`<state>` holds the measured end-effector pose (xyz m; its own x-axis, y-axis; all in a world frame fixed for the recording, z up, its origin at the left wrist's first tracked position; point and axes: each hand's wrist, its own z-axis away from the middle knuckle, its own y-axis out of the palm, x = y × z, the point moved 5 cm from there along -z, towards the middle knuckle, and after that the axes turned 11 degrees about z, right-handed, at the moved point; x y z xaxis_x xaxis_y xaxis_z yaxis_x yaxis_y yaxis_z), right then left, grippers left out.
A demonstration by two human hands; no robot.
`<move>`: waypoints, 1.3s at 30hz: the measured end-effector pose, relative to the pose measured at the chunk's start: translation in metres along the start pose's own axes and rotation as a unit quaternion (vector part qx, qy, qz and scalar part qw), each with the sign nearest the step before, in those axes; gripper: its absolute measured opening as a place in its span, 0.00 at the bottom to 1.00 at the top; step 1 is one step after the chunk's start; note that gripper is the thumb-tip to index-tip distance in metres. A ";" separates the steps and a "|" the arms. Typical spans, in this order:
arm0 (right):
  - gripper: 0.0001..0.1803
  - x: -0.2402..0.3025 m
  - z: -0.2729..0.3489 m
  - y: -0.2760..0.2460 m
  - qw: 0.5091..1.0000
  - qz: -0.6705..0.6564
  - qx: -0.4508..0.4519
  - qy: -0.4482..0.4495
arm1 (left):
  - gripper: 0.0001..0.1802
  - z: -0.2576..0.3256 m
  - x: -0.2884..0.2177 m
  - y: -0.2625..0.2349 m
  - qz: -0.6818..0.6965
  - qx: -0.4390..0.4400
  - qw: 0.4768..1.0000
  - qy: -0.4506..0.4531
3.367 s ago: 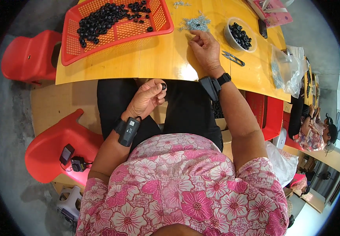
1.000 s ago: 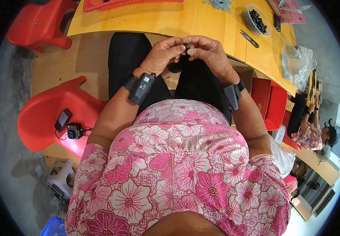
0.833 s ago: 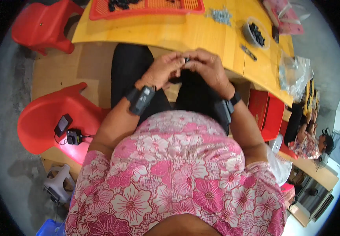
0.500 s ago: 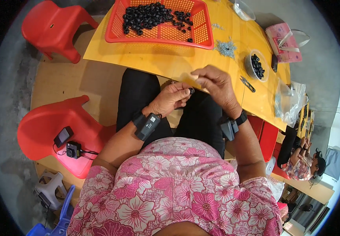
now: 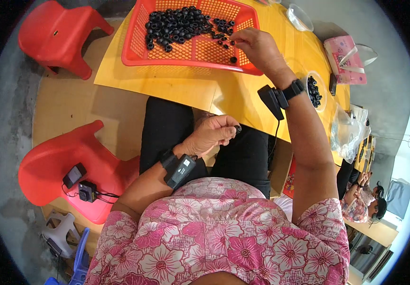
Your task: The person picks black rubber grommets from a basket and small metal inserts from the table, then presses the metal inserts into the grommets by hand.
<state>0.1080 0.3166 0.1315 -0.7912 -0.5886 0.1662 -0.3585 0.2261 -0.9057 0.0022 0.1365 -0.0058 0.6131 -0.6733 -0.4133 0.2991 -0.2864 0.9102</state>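
Observation:
My left hand [image 5: 212, 135] hovers over my lap below the table edge, its fingers pinched on a small black ring part [image 5: 237, 128]. My right hand [image 5: 258, 46] reaches out over the red mesh basket [image 5: 186, 54], fingertips down among the loose black rings [image 5: 179, 24] near the basket's right side. Whether the right fingers grip a ring I cannot tell. Both wrists carry a black strapped device.
The basket sits on a yellow wooden table [image 5: 176, 85]. A small white bowl of black rings [image 5: 314, 90] stands to the right, with a clear bowl [image 5: 300, 16], a pink box [image 5: 345, 59] and plastic bags [image 5: 347, 133]. Red stools [image 5: 62, 35] [image 5: 67, 171] stand left. Another person [image 5: 366, 209] sits far right.
My hands have separated: the right hand went from my lap up to the red basket, while the left hand stayed low with the small black part. The view tilted toward the table.

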 end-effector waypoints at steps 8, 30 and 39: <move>0.10 -0.004 0.004 -0.015 0.983 0.135 0.127 0.016 | 0.10 -0.007 0.018 0.039 -0.037 0.022 0.999 -0.001; 0.08 0.019 -0.005 0.015 0.994 -0.054 0.084 0.050 | 0.10 0.014 0.003 -0.016 0.032 -0.047 0.998 -0.006; 0.10 0.053 0.164 0.021 0.772 -0.580 0.045 0.258 | 0.10 0.029 0.050 -0.067 0.022 -0.062 0.996 0.053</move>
<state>0.1399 0.1622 0.0575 -0.0647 0.0377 0.9972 -0.9558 -0.2896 -0.0510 -0.0083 0.1027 -0.0862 0.6993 -0.6059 -0.3793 0.3536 -0.1680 0.9202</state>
